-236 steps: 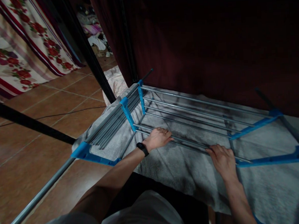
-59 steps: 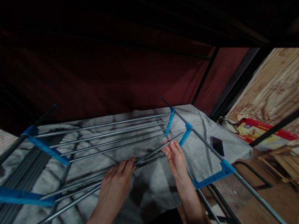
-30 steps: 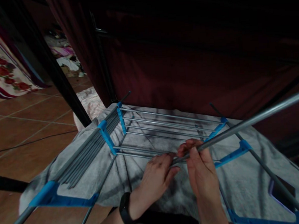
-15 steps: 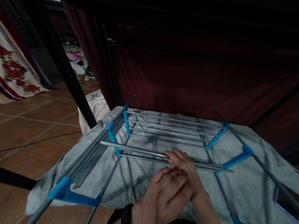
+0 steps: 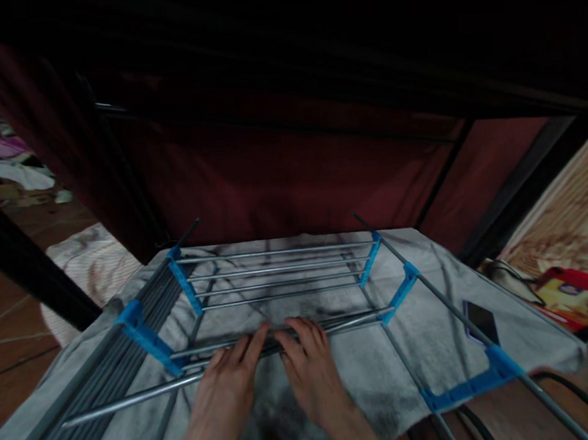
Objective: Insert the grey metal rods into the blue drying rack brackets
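Note:
A frame of grey metal tubes with blue plastic brackets (image 5: 146,338), which looks like a clothes drying rack, lies on a grey blanket. One loose metal rod (image 5: 130,397) slants across its near part, its left end out over the bundle of rods on the left side. My left hand (image 5: 227,387) curls over this rod from above near the middle. Close to its right, my right hand (image 5: 313,368) rests with bent fingers over the same group of rods. The fingertips and the undersides of the rods there are hidden. Several thin crossbars (image 5: 282,269) span the far brackets.
The grey blanket (image 5: 363,375) covers a low bed-like surface with dark posts (image 5: 37,262). A dark red curtain (image 5: 282,187) hangs behind. A phone (image 5: 481,323) lies at the right by a side tube. A red and yellow package (image 5: 572,296) is farther right.
My view has turned right. My hands, one over the other before, are now side by side on the rods. The loose rod has shifted left and its left end is lower.

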### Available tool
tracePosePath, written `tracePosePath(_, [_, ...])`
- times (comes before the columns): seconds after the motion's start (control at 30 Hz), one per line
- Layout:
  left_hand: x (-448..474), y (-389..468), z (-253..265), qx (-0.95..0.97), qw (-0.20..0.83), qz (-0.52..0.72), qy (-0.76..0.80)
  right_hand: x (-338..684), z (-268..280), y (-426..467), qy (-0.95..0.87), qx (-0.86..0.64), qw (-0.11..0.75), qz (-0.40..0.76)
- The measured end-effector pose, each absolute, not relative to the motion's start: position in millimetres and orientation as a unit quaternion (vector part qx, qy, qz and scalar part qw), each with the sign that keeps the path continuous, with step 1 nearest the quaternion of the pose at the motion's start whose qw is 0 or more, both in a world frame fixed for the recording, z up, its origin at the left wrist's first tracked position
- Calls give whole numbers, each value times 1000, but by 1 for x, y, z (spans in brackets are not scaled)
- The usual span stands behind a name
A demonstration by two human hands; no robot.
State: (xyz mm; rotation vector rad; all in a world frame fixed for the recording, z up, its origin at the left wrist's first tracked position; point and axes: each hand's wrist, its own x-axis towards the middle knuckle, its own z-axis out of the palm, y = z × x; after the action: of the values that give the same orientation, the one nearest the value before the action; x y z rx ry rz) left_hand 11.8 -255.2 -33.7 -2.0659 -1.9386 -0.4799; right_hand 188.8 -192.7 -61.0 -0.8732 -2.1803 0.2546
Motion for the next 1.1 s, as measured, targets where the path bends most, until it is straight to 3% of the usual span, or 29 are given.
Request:
tracePosePath(0.1, [-8,-253,-29,-688,130,-170,-693,208,-78,-193,-729,-421,500,205])
tracePosePath(0.17, [-11,-248,-26,-666,122,-208,-706,218,-87,-188,-638,-459,536,308])
tracePosePath(0.33, [17,-233,-34,-644,15,-342,-684,218,-71,-166,-465,-416,525,579])
tracePosePath(0.5, [54,-229,-51,-646,-89,-426,-626,199,-31,-163,-453,-334,541,625])
tracePosePath(0.63, [63,-230,-47,-634,-98,-448,-623,200,2,-160,-503,-306,559,584])
tracePosePath(0.8, [58,-236,-30,-636,-17,-488,-598,220,43,-155,-643,-337,550,412])
tracePosePath(1.1, [78,-271,-4,-733,203,-451,-468,192,32,-165,-881,-319,333,106])
